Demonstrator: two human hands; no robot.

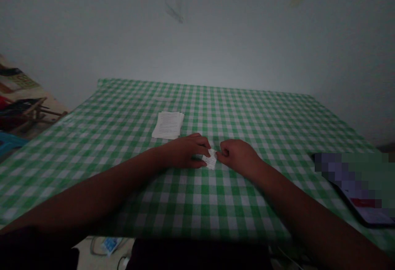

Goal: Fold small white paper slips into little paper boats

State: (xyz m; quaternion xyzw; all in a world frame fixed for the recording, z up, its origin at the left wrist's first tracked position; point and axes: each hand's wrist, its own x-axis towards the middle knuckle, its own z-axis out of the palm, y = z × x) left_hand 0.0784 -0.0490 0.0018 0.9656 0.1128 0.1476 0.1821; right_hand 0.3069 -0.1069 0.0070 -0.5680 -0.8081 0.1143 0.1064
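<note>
Both my hands rest on a table covered with a green and white checked cloth [216,109]. My left hand [185,151] and my right hand [236,154] meet at a small folded piece of white printed paper [211,159]. The left fingers are curled over one end of it. The right fingers pinch the other end. A small stack of white printed sheets [168,124] lies flat on the cloth just beyond my left hand.
A dark phone or tablet [364,208] lies at the table's right edge, partly blurred out. A wooden chair or rack [31,111] stands on the floor at the left. A plain wall rises behind the table.
</note>
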